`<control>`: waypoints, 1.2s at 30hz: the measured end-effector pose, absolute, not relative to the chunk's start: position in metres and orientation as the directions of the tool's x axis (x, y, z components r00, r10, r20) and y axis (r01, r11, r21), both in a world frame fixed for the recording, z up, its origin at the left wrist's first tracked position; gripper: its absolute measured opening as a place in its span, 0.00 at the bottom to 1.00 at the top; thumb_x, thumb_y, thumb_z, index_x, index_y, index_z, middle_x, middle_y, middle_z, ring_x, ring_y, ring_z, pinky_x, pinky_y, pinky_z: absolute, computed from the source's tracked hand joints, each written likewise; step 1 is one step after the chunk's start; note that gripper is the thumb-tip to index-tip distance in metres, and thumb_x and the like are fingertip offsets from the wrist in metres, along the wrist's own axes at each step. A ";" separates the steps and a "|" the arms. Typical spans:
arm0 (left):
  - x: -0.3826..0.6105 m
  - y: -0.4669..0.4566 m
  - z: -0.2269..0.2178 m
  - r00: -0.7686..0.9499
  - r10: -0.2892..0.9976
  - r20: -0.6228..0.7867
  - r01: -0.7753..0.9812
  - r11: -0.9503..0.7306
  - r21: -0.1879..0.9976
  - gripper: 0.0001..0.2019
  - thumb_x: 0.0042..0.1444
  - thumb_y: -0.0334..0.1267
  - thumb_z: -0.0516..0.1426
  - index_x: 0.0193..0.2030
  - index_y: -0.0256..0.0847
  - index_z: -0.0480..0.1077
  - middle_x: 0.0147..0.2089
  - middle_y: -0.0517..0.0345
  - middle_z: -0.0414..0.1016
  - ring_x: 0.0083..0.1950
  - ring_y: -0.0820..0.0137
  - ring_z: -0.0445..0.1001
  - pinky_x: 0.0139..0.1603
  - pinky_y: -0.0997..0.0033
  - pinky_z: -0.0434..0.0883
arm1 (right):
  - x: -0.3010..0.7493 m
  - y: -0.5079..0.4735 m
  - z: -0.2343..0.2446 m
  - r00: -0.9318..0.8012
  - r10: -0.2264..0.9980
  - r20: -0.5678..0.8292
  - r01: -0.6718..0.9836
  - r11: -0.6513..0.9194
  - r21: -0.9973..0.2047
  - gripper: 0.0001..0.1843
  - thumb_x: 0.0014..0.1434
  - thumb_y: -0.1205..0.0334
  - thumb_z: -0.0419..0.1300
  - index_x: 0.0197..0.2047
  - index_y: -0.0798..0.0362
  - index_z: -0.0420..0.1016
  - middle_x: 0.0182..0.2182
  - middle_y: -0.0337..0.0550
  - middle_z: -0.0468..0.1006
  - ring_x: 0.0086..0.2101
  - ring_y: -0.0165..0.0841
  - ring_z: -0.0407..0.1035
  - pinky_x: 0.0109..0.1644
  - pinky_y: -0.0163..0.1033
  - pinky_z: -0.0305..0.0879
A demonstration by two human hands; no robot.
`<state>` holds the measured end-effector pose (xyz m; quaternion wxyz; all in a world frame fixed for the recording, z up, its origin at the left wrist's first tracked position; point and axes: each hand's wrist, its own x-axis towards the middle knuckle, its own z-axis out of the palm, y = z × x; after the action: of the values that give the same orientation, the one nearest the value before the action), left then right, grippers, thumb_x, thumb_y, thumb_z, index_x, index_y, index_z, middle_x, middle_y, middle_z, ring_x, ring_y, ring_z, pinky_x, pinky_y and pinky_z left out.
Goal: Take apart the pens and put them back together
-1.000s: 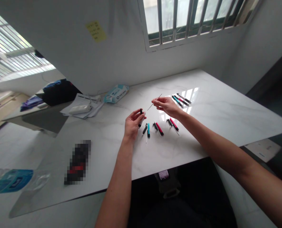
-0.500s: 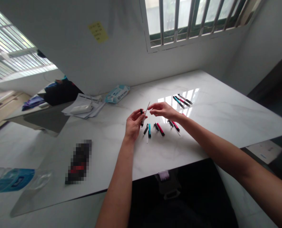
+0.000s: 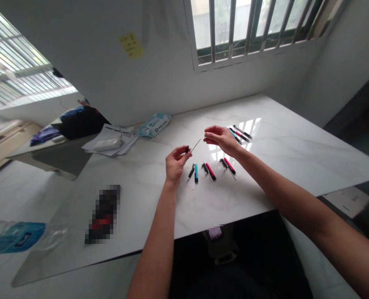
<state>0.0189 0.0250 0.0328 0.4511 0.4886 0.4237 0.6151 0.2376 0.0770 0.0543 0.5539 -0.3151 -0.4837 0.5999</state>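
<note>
My left hand (image 3: 174,162) is closed on a short black pen barrel (image 3: 187,149), held above the white marble table (image 3: 280,141). A thin refill (image 3: 196,144) sticks out of the barrel toward the upper right. My right hand (image 3: 220,138) hovers just past the refill's tip with its fingertips pinched; I cannot make out what they hold or whether they touch the refill. Below the hands lie loose pen parts: a black piece (image 3: 191,171), a teal piece (image 3: 196,172), a red piece (image 3: 210,171) and another red piece (image 3: 229,165). Whole pens (image 3: 242,133) lie behind my right hand.
A pack of wet wipes (image 3: 155,123) and papers (image 3: 108,143) lie at the table's back left. A blurred dark object (image 3: 103,214) sits near the front left edge, and a plastic bottle (image 3: 16,236) lies beyond it. A barred window (image 3: 249,25) is above.
My right hand pushed the refill down into the barrel, then drew back up and right. The barrel in my left hand tilted flatter, refill pointing at the right hand.
</note>
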 end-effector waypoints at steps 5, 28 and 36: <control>0.018 0.024 0.033 -0.098 0.974 0.206 -0.139 -0.219 0.966 0.22 0.42 0.42 0.78 0.43 0.40 0.83 0.44 0.51 0.86 0.39 0.68 0.82 0.50 0.63 0.78 | 0.238 0.074 0.057 -0.177 0.961 0.212 -0.301 0.152 -0.941 0.24 0.48 0.48 0.80 0.43 0.50 0.80 0.39 0.41 0.85 0.40 0.33 0.80 0.46 0.39 0.78; 0.020 0.025 0.031 -0.036 0.983 0.179 -0.175 -0.183 0.967 0.24 0.44 0.45 0.78 0.47 0.41 0.81 0.45 0.52 0.86 0.38 0.69 0.83 0.48 0.67 0.76 | 0.227 0.067 0.055 -0.330 0.891 0.311 -0.199 0.256 -0.946 0.23 0.48 0.48 0.79 0.44 0.49 0.82 0.41 0.43 0.86 0.44 0.36 0.79 0.54 0.45 0.74; 0.026 0.015 0.039 0.064 0.984 0.165 -0.135 -0.155 0.979 0.27 0.43 0.49 0.79 0.44 0.41 0.75 0.40 0.53 0.86 0.40 0.64 0.85 0.44 0.67 0.77 | 0.214 0.060 0.045 -0.408 0.855 0.321 -0.043 0.333 -0.942 0.17 0.52 0.49 0.76 0.40 0.50 0.85 0.40 0.44 0.84 0.46 0.40 0.77 0.49 0.43 0.74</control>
<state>0.0265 0.0153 0.0394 0.5079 0.5235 0.4057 0.5508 0.2140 0.0598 0.0450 0.4545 -0.2991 -0.6783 0.4938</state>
